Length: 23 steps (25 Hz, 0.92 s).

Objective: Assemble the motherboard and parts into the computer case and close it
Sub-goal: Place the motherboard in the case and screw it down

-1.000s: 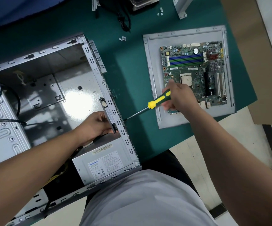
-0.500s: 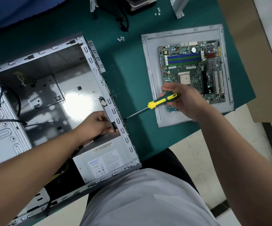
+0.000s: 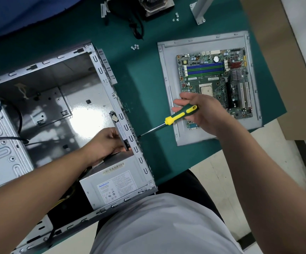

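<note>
The right hand (image 3: 201,114) loosely holds a yellow-green screwdriver (image 3: 174,119) with its tip at the open computer case (image 3: 100,70) wall, the left hand (image 3: 108,143) grips a small part inside that wall, and the motherboard (image 3: 216,81) lies on a metal panel (image 3: 166,70) on the green worktop (image 3: 139,85).

The person wears a light grey shirt (image 3: 166,226) that fills the bottom of the view. Dark trousers (image 3: 199,184) show just past its edge. Both arms are bare, with no sleeves, watch or rings on the left hand (image 3: 106,143) or right hand (image 3: 201,114).
</note>
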Each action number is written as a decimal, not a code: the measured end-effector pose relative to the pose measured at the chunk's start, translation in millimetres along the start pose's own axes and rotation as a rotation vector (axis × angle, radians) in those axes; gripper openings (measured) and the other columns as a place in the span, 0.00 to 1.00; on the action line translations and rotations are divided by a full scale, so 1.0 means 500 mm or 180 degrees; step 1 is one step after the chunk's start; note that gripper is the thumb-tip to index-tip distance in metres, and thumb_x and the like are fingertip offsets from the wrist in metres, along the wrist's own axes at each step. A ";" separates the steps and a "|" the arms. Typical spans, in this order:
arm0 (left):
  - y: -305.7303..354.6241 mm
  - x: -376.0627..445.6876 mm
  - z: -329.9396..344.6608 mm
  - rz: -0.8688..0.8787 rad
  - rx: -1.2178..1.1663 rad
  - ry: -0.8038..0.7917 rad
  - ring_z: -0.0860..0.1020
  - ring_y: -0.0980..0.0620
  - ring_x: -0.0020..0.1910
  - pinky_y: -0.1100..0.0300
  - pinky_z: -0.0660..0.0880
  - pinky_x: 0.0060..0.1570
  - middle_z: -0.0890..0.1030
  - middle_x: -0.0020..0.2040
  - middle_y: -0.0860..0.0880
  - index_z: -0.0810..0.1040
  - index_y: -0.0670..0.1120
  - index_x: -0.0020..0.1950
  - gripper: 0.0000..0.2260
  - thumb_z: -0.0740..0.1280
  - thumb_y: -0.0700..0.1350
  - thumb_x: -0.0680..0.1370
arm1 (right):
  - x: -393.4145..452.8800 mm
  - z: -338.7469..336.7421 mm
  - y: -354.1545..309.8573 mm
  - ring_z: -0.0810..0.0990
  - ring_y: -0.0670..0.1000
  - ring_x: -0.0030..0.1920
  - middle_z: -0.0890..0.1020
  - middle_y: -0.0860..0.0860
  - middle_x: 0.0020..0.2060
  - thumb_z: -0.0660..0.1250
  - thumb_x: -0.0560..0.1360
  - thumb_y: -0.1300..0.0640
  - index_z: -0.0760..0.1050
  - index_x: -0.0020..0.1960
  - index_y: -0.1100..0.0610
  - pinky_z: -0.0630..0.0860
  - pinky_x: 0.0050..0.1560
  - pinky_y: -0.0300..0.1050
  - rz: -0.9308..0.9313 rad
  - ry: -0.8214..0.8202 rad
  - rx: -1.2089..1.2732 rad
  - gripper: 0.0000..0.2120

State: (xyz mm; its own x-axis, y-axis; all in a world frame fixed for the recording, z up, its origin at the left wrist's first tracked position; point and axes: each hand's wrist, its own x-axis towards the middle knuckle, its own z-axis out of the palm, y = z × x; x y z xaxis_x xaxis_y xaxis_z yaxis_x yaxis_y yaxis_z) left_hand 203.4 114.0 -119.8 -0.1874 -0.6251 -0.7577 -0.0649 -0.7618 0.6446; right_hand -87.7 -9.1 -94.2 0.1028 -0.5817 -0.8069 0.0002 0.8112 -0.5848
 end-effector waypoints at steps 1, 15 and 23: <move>-0.001 0.000 0.001 -0.0016 0.0001 0.0015 0.83 0.58 0.33 0.70 0.77 0.34 0.86 0.34 0.50 0.80 0.37 0.41 0.16 0.60 0.20 0.76 | -0.003 0.002 0.003 0.87 0.60 0.53 0.85 0.62 0.55 0.62 0.84 0.59 0.77 0.64 0.62 0.85 0.52 0.50 0.0004 0.0042 -0.0032 0.12; -0.003 0.001 0.000 0.0009 -0.0073 -0.0056 0.84 0.59 0.34 0.70 0.77 0.36 0.86 0.35 0.50 0.81 0.38 0.41 0.15 0.61 0.22 0.77 | 0.013 0.048 -0.010 0.87 0.51 0.34 0.86 0.59 0.39 0.64 0.82 0.41 0.82 0.48 0.59 0.81 0.30 0.41 -0.0027 0.0850 -0.1828 0.22; -0.014 0.005 -0.004 0.0044 -0.0073 -0.0028 0.84 0.57 0.36 0.68 0.78 0.37 0.86 0.36 0.48 0.83 0.40 0.38 0.17 0.63 0.22 0.76 | 0.015 0.010 -0.038 0.88 0.60 0.49 0.84 0.63 0.56 0.66 0.82 0.58 0.80 0.60 0.63 0.85 0.45 0.47 0.0501 0.0171 -0.0543 0.11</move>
State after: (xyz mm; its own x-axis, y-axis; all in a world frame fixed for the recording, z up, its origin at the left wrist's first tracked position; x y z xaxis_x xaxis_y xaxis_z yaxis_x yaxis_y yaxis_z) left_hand 205.4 117.4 -126.3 -0.1967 -0.6341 -0.7478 -0.0398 -0.7569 0.6523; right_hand -81.8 -28.6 -88.6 0.0352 -0.4550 -0.8898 -0.1802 0.8728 -0.4535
